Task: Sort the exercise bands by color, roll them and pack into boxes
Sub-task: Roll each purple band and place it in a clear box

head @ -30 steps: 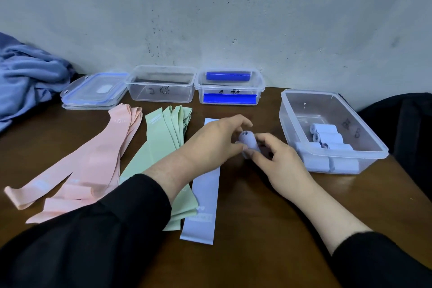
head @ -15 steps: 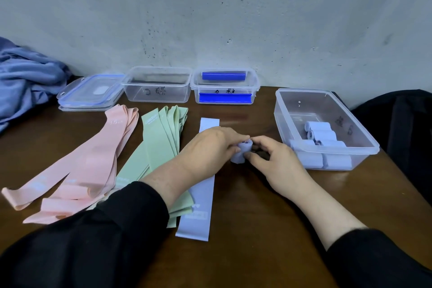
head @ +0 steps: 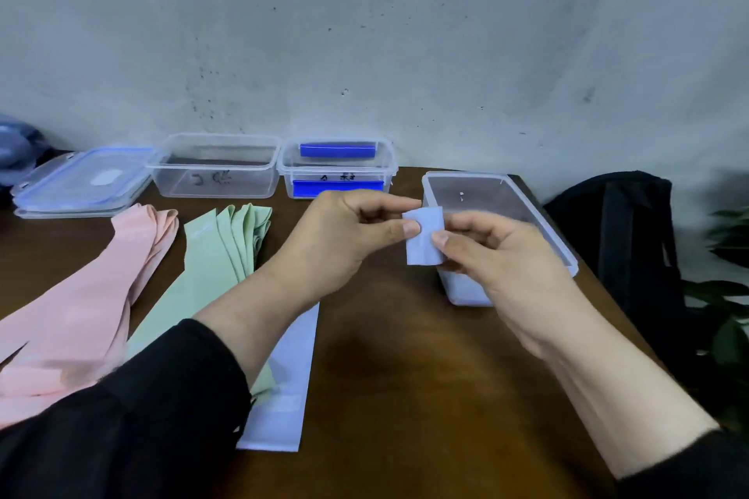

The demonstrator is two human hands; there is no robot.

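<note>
- While we've got the rolled blue band (head: 423,235) pinched up in the air between both hands, we want to keep it tight so it doesn't spring open.
- Our left hand (head: 344,239) has thumb and forefinger clamped on the roll's left edge, and our right hand (head: 498,255) has its fingertips curled onto the right edge, so both sets of fingers are closed on the band.
- It's hovering just in front of the clear box (head: 502,190) on the right, and honestly that looks like where it should go, since pale blue shows through the box's near wall.
- Best bet, we reckon: keep the loose end tucked under a thumb, lower it in snug against whatever's packed there, then let go.
- One flat blue band (head: 289,377) is on the table (head: 405,356), plus the green bands (head: 219,255) and pink bands (head: 101,296) beside it, none rolled.
</note>
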